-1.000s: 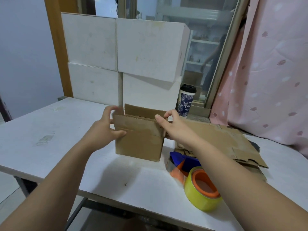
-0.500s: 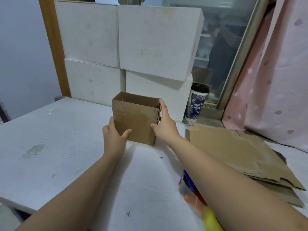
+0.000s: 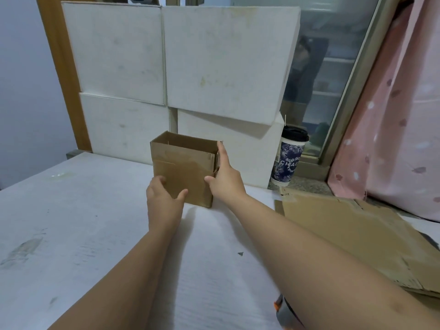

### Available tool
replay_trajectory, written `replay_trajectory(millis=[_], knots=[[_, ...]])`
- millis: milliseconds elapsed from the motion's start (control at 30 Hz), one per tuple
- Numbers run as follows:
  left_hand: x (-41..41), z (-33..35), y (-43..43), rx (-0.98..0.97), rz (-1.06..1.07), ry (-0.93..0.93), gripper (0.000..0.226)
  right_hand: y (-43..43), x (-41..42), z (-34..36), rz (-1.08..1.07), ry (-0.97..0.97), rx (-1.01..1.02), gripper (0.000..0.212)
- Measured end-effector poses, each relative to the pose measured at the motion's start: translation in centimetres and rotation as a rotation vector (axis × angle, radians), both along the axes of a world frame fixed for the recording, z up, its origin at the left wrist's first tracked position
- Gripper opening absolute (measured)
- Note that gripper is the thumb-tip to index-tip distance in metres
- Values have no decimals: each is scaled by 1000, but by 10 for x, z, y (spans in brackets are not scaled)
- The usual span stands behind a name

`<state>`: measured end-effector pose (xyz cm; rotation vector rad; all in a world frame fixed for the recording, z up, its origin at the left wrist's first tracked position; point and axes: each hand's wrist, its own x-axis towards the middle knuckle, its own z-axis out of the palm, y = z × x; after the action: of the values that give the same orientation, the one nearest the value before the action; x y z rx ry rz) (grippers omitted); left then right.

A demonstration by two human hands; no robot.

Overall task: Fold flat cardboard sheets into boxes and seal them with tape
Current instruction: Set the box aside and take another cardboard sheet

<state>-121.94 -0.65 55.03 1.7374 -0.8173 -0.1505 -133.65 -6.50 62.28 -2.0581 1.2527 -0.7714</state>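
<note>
- Box (image 3: 183, 167) stands upright with its top open on the white surface (image 3: 71, 222), near stacked white boxes (image 3: 214, 67).
- Left hand (image 3: 163, 201) grips its lower left corner, fingers curled round the edge, thumb on the front.
- Right hand (image 3: 225, 177) presses its right side, fingers straight.
- Cardboard sheets (image 3: 357, 234) lie flat to the right, with a cup (image 3: 289, 160) beyond them.

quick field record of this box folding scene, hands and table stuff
workpiece: small brown cardboard box, upright on white table, top open
left: left hand holds box's lower left corner
right: right hand flat against box's right side, fingers straight
stock: flat brown cardboard sheets, right of box
behind: stacked white boxes; black-lidded paper cup
</note>
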Motion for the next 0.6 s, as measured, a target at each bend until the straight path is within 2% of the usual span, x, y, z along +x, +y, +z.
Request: replay_trajectory(millis=[100, 233, 367, 467, 533, 600], knots=[[0, -1, 2, 37, -50, -40, 37, 6, 2, 1, -28, 42, -26, 99], [-5, -1, 13, -44, -68, -48, 29, 20, -8, 1, -25, 29, -32, 100], [-41, 14, 33, -146, -121, 21, 24, 38, -33, 10, -9, 3, 39, 81], [-81, 39, 46, -180, -235, 67, 32, 50, -57, 22, 9, 22, 19, 61], [-107, 58, 49, -138, -369, 72, 37, 54, -76, 30, -19, 55, -27, 49], [-131, 70, 48, -33, -499, 180, 41, 54, -99, 33, -71, 67, -45, 40]])
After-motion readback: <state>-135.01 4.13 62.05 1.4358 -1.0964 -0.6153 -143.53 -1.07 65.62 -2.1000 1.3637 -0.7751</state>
